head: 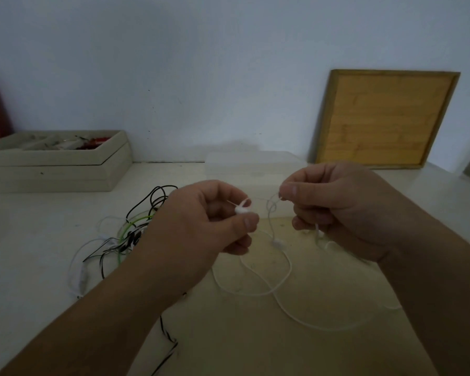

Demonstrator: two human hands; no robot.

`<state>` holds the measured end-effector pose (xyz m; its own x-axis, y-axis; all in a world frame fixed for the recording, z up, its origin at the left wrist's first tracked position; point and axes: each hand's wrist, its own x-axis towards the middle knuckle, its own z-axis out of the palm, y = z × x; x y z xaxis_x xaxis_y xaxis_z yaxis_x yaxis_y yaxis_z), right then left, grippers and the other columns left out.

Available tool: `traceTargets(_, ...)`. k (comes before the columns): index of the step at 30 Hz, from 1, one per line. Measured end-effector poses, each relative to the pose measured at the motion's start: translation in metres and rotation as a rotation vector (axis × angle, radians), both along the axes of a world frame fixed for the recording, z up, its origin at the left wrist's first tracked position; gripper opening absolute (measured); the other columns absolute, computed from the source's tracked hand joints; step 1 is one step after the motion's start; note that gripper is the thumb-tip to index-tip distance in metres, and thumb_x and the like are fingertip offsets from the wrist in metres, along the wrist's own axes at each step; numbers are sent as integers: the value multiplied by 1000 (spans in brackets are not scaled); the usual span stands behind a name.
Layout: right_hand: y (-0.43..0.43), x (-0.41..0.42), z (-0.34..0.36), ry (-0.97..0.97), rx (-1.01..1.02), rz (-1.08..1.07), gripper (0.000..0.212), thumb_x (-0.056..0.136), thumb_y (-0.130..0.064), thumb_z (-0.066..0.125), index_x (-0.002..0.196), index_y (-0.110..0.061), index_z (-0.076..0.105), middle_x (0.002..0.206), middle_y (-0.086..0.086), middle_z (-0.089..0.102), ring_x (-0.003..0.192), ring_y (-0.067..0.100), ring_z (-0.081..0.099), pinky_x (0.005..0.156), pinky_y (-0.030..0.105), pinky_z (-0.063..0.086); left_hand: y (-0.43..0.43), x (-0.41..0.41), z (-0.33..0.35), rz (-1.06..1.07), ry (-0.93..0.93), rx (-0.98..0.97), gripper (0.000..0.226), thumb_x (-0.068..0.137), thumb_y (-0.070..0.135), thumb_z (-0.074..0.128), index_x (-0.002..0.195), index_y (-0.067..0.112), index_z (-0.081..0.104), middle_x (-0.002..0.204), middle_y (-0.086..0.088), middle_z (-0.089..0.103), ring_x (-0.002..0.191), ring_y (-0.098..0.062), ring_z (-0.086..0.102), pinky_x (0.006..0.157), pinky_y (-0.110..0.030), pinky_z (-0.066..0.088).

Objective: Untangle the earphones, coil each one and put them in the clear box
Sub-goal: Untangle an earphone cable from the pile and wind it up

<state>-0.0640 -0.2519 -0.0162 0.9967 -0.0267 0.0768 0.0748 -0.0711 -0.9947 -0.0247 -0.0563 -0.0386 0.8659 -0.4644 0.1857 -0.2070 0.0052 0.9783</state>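
Both hands are raised just above the surface [38, 226] in the middle of the frame, each closed around part of one white earphone [278, 243]. The left hand [201, 221] pinches a white earbud [240, 210] between thumb and curled fingers. The right hand [345, 210], a little higher and further right, pinches the thin cord between thumb and forefinger, with more cord trailing from under its lower fingers. A small knot [272, 206] hangs in the gap between the two hands. From there the cord drops to the surface and lies in wide, loose loops across the lower middle and lower right of the frame. To the left, partly behind the left wrist, a tangle of earphones [125, 234] with black, green and white cords lies in a heap. The clear box [253, 164] sits against the wall just above the hands, its lid on as far as I can tell. A beige compartment tray [57, 164] holding small bits stands at the upper left, and a wooden framed board [385, 118] leans on the wall at the upper right.
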Motion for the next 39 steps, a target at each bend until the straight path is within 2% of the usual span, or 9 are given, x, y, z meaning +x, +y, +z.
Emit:
traceTargets(4,-1,1,-2,-6,-168,-30,2,76,-8,75,76,-7,73,44,0,46,42,10,42,60,30,52,1,0,4,40,36,-169,26,64,22,70,85,6,71,67,-10,71,54,-14,64,52,-22,55)
traceTargets(11,8,2,-4,22,-235,-3,13,85,-9,68,75,-9,77,45,1,47,41,11,43,65,30,53,-1,-4,4,21,-107,-92,27,70,28,65,95,24,76,76,-10,73,65,-14,67,60,-21,56)
traceTargets(16,11,1,-4,20,-244,0,17,88,-14,66,76,-8,76,49,3,46,44,16,41,63,29,52,-2,-5,4,60,-225,-43,22,68,32,71,88,26,76,75,-2,76,66,-16,70,59,-21,57)
traceTargets(20,14,-1,-2,28,-259,-10,23,90,-19,66,73,-4,74,47,4,46,44,17,42,58,27,53,1,-4,5,96,-284,-43,19,68,25,80,87,26,79,82,0,77,77,-19,72,68,-25,59)
traceTargets(23,16,-2,-2,43,-273,-5,25,90,-19,66,71,-4,73,45,3,47,42,16,42,56,24,52,0,-4,5,72,-220,-98,25,66,25,73,91,21,78,85,-1,77,80,-18,73,69,-20,57)
traceTargets(28,20,-1,-4,82,-242,41,29,88,-24,66,77,3,71,48,4,48,44,15,43,59,29,53,-7,-7,-4,17,-23,-149,25,64,26,72,87,25,80,85,-4,78,86,-21,75,78,-28,61)
traceTargets(30,21,-1,-3,110,-175,75,38,82,-30,67,82,8,69,51,5,47,45,15,43,59,30,52,-7,-6,-4,-4,22,-171,23,64,25,72,85,26,80,84,-5,78,84,-19,75,75,-27,60)
traceTargets(33,21,-3,-2,140,-95,106,31,95,-19,56,85,7,70,54,7,48,47,17,43,61,32,52,-5,-5,-3,27,14,-176,20,65,22,74,84,19,80,80,-8,77,79,-19,75,69,-23,59)
traceTargets(39,22,-2,-2,127,-244,71,34,98,-18,52,74,-7,73,53,5,50,48,16,45,64,34,52,-4,-1,-6,157,-131,-76,20,66,17,79,86,20,75,69,-3,70,57,-16,68,54,-25,55)
